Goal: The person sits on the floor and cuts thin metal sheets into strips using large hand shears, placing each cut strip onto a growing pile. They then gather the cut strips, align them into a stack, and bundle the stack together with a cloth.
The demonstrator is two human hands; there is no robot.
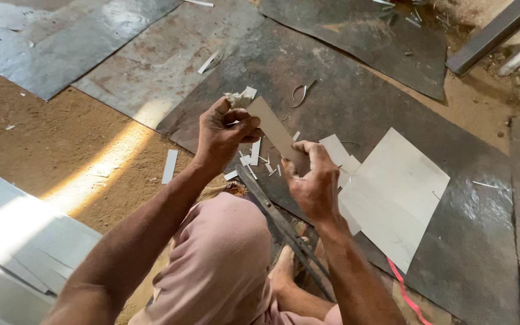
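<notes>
On the floor: large dark metal sheets [356,102], dull and rust-stained, are lying overlapped across packed brown earth.
Pale sheet: a light grey, flat, roughly rectangular cut panel [398,192] is lying on the dark metal, just right of the hands.
Shears: long dark tin snips [281,225] are resting below the hands, blades pointing up-left, handles running down-right beside the person's knee.
Strip: a narrow flat metal strip [275,132], pale grey and matte, is being held in the air between both hands; its long axis is running from upper left to lower right.
Left hand: the left hand [224,135] is gripping the strip's upper end, fingers curled closed around it together with a small wad of whitish rag [239,98].
Right hand: the right hand [314,180] is pinching the strip's lower end, thumb on top, fingers closed on it.
Key relation: both hands are sitting on the strip itself, one at each end; the right hand is lying nearer the shears.
Offcuts: small pale slivers [254,153] are lying scattered beneath the hands, and a curled shaving [301,93] is lying just beyond.
</notes>
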